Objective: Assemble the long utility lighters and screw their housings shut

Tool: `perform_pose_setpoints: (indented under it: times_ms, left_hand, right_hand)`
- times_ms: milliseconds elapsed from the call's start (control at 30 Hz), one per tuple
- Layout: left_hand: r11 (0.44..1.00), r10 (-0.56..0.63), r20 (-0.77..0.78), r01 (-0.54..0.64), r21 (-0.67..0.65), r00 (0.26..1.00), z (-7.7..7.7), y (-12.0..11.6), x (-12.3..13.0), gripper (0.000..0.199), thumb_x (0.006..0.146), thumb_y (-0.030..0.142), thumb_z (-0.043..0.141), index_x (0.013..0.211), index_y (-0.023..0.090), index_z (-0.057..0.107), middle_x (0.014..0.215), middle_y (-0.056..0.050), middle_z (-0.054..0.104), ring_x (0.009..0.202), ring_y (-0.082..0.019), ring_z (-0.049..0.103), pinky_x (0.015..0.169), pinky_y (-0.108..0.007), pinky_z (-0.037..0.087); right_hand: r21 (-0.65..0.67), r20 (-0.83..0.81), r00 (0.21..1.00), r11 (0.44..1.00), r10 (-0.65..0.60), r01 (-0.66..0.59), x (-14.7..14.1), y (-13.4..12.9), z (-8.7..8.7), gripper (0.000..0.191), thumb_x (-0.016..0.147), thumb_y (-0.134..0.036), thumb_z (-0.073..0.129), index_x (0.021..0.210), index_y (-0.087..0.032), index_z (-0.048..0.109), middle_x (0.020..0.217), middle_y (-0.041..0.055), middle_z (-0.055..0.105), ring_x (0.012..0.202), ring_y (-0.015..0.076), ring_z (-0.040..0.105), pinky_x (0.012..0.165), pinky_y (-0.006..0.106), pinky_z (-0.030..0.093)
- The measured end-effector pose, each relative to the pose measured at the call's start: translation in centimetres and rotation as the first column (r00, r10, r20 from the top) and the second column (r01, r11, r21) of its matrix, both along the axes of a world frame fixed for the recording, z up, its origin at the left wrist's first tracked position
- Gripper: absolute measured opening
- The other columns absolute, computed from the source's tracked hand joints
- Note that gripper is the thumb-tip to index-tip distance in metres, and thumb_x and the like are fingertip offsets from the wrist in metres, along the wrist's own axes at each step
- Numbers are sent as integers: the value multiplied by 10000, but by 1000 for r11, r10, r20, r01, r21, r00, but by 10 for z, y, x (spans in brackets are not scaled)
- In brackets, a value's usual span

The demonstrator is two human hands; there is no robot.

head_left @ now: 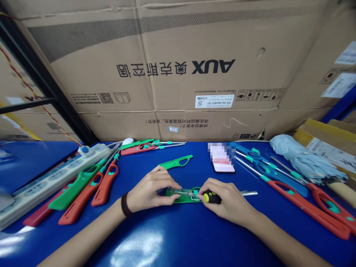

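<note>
My left hand [150, 189] and my right hand [228, 200] meet over an opened green plastic utility lighter body [182, 196] lying flat on the blue table, with metal parts inside it. My left fingers press on this body. My right hand is shut around a black-and-yellow screwdriver handle [213, 197], its tip hidden among my fingers or the lighter parts. A short silver metal rod [249, 193] sticks out to the right of my right hand. A loose green lighter shell [176, 161] lies just beyond my left hand.
A white power strip [55, 181] and several red and green lighters [89, 189] lie at the left. Further lighters [306, 200] in blue and red lie at the right, beside a pixelated phone [222, 159] and a folded grey-blue umbrella [303, 159]. Cardboard boxes [178, 74] stand behind the table.
</note>
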State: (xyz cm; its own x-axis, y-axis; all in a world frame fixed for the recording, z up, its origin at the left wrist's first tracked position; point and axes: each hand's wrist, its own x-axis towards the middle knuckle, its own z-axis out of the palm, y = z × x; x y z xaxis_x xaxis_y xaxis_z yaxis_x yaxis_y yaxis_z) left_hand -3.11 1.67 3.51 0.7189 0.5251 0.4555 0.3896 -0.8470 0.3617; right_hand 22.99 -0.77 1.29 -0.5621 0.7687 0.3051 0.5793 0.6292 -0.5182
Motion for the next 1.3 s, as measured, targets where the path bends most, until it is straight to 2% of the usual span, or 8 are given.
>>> perform_pose_setpoints:
  times_ms: [633, 1100, 1300]
  left_hand:
    - [999, -1, -26, 2, 46, 1000, 3, -2, -1, 122, 842, 241, 644, 960, 222, 669, 823, 5, 733, 717, -138, 618, 799, -310, 388]
    - [996, -45, 10, 44, 77, 999, 0, -1, 1, 191, 832, 216, 671, 1022, 223, 668, 838, 1, 737, 703, -136, 614, 783, -306, 389]
    - [995, -49, 39, 46, 88, 998, -1, -1, 1, 183, 831, 218, 676, 1015, 211, 674, 813, 1, 734, 686, -129, 622, 792, -305, 391]
  right_hand:
    - [5, 33, 999, 1000, 1, -1, 0, -1, 4, 111, 846, -164, 545, 893, -228, 623, 873, 11, 667, 722, 140, 638, 642, 221, 444]
    - [33, -1, 1000, 999, 18, -18, -1, 1, -2, 143, 790, -130, 577, 880, -235, 613, 879, -13, 666, 719, 130, 633, 625, 210, 428]
    - [56, -3, 999, 998, 35, -35, 0, 1, -4, 104, 830, -157, 563, 892, -230, 604, 898, -2, 671, 723, 131, 636, 615, 208, 423]
